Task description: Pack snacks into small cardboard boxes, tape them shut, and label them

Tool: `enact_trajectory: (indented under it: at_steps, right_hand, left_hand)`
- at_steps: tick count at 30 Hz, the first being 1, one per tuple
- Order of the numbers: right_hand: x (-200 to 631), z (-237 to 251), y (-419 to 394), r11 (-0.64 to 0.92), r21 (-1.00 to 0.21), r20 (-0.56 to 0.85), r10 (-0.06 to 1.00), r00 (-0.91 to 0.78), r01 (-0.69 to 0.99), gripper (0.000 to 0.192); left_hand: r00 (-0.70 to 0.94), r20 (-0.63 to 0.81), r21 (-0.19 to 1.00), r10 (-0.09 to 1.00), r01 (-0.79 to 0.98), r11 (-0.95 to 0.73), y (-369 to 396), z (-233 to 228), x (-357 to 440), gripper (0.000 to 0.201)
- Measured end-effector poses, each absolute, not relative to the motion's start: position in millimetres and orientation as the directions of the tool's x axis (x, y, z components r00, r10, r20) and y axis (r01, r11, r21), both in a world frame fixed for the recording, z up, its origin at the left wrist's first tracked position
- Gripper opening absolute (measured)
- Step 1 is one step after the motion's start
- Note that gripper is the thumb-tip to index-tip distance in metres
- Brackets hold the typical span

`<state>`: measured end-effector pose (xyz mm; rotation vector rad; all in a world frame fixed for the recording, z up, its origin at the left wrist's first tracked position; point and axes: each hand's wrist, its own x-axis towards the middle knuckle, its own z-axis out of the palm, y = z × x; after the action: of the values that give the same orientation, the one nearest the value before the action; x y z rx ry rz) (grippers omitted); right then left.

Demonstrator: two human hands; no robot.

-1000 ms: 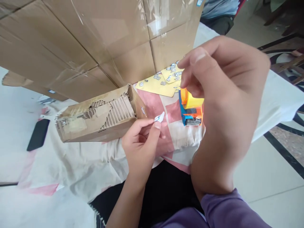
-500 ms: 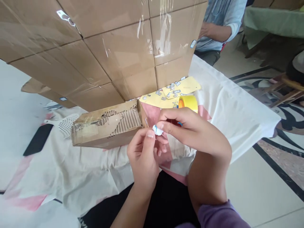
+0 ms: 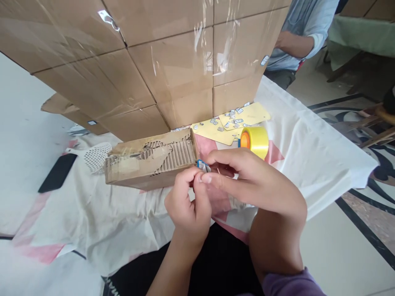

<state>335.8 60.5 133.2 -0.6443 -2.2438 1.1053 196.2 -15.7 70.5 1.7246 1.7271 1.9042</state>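
Paper scrap: a tiny white-and-blue sticker piece (image 3: 202, 165), pinched between both sets of fingertips, held in the air just in front of the torn box end.
Left hand (image 3: 188, 205): fingers curled in, thumb and forefinger closed on the scrap's lower edge.
Right hand (image 3: 253, 181): thumb and forefinger closed on the same scrap from the right side, the other fingers loosely bent.
Handling: I'd say featherlight, floppy, probably tacky on one side, easy to crease or tear. Best held by the very edges, like now.
Writing on scrap: too small to read.
Torn box (image 3: 151, 162): corrugated cardboard, skin ripped off, lying on the white-pink cloth (image 3: 108, 222).
Tape roll (image 3: 254, 140): yellowish, orange core, just beyond the right hand.
Yellow sheets (image 3: 243, 117): dotted with similar little stickers, print unreadable.
Big cartons (image 3: 160, 61): taped seams, small labels, nothing legible.
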Motion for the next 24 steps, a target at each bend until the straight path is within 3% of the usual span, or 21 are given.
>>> enact_trajectory:
  at_steps: [4,9,16,24]
  right_hand:
    - [332,133,62,0.578,-0.804,0.31,0.611,-0.728,0.143,0.026]
    - [331,132,62,0.551,-0.81,0.296,0.679,-0.672,0.2,0.025]
    - [331,129,65,0.536,-0.813,0.306,0.726,-0.615,0.228,0.03]
    - [342,136,81,0.442,-0.825,0.314,0.876,-0.365,0.352,0.041]
  left_hand:
    - [-0.45,0.549,0.82,0.704,0.454,-0.349,-16,77,198,0.014]
    - [-0.504,0.422,0.904,0.753,0.296,-0.309,-15,83,195,0.021]
    - [-0.548,0.362,0.932,0.754,0.207,-0.297,-14,83,186,0.023]
    - [-0.579,0.348,0.936,0.737,0.178,-0.303,-17,82,174,0.024]
